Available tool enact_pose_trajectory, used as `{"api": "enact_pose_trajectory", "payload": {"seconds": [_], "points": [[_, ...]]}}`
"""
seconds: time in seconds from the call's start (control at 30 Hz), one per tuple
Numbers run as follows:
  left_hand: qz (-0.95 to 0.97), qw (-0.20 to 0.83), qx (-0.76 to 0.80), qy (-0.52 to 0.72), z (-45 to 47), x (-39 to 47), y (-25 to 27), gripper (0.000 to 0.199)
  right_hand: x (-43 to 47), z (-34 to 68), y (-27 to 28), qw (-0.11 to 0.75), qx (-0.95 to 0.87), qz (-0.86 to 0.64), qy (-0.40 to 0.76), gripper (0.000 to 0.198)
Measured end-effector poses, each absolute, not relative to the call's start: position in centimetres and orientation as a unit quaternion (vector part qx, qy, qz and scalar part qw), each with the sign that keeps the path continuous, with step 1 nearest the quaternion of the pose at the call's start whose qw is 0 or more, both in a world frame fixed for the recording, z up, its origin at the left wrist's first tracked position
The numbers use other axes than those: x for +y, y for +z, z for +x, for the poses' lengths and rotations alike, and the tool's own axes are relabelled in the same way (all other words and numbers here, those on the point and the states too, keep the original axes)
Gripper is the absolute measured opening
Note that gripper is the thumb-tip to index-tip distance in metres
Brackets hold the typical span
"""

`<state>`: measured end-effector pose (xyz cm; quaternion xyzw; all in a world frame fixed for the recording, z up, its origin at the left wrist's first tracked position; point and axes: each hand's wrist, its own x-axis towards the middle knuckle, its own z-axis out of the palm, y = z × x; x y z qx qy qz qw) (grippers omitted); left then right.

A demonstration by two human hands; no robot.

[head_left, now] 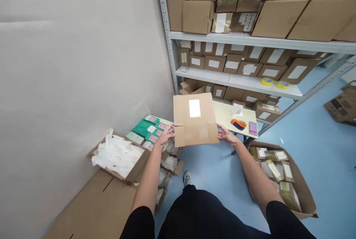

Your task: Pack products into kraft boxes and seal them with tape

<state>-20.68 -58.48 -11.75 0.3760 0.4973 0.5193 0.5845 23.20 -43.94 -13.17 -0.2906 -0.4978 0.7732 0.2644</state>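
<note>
Between my two hands is a brown cardboard box (194,133) with a white label (194,108) on the face towards me. My left hand (167,135) grips its lower left side, and my right hand (226,134) grips its lower right side. The box is held up in front of a narrow cream table (224,111) and hides part of it. What lies behind the box, and the far fingers of both hands, cannot be seen.
On the table lie an orange and blue tape dispenser (238,124) and a purple packet (253,128). Metal shelving (205,38) with labelled boxes stands behind. A large carton (304,194) of parcels is at the right; green boxes (141,128) and a tray of white packing (118,155) are at left.
</note>
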Motion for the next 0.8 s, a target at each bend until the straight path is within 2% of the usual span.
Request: {"api": "enact_pose_trajectory", "payload": {"seconds": [0.37, 0.6, 0.8], "points": [[0.422, 0.667, 0.428, 0.440, -21.0, -39.0, -12.5, 0.102, -36.5, 25.5, -10.6, 0.341, -0.472, -0.392, 0.712, 0.106], [0.422, 0.699, 0.416, 0.401, -19.0, -31.7, -13.7, 0.100, -34.3, 26.7, -13.1, 0.383, -0.430, -0.438, 0.690, 0.100], [0.422, 0.693, 0.442, 0.381, -15.7, -24.6, -14.6, 0.098, -28.1, 29.7, -16.7, 0.391, -0.402, -0.437, 0.703, 0.102]]}}
